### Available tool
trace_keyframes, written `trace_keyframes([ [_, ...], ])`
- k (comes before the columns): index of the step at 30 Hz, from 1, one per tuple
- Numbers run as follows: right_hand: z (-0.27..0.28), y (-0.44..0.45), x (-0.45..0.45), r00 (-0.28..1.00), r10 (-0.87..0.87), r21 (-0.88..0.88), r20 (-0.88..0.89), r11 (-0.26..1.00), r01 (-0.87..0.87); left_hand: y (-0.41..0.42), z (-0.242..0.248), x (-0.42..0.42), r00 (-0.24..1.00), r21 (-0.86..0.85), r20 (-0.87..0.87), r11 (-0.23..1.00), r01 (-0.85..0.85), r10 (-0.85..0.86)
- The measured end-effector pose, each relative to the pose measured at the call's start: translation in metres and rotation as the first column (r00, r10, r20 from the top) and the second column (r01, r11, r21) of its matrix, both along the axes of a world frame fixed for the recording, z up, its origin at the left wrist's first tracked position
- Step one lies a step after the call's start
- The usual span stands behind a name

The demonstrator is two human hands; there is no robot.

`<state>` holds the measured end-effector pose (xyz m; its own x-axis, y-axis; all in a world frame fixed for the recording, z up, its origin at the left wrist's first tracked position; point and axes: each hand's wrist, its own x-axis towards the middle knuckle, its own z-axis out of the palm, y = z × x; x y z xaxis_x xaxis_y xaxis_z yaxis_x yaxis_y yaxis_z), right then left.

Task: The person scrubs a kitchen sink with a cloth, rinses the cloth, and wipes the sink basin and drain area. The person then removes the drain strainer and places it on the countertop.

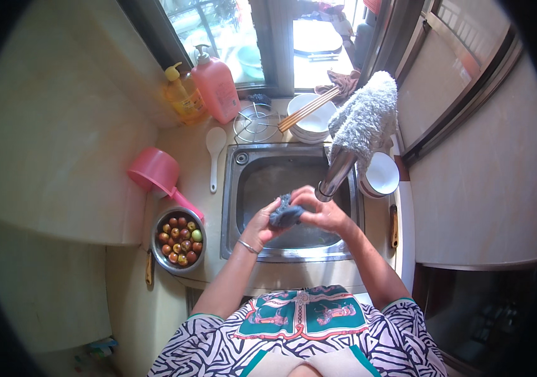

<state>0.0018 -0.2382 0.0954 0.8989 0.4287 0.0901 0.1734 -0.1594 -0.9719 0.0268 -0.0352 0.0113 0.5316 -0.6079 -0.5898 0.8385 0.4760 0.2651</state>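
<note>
Above the stainless steel sink, a dark grey-blue cloth is bunched between both hands. My left hand grips its left side, thumb on top, and a bracelet circles that wrist. My right hand pinches the right side of the cloth with thumb and fingers, just below the metal faucet spout. A fluffy grey towel is draped over the faucet's upper part. Below the hands, the sink bottom is partly hidden.
Left of the sink are a metal bowl of jujubes, a pink dipper and a white rice paddle. Behind it stand soap bottles, a wire rack, chopsticks and stacked bowls. More bowls and a handle lie right.
</note>
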Motion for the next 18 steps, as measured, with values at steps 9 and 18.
trace_keyframes([
  [9,0.008,0.016,0.022,0.997,0.058,-0.283,-0.050,0.956,-0.070,-0.006,0.072,-0.019,0.894,0.072,0.331,0.953,0.296,-0.302],
  [18,0.017,0.024,-0.002,0.956,-0.289,-0.127,-0.055,0.951,0.281,-0.023,0.075,-0.014,0.280,0.804,0.578,0.476,-0.357,-0.767],
])
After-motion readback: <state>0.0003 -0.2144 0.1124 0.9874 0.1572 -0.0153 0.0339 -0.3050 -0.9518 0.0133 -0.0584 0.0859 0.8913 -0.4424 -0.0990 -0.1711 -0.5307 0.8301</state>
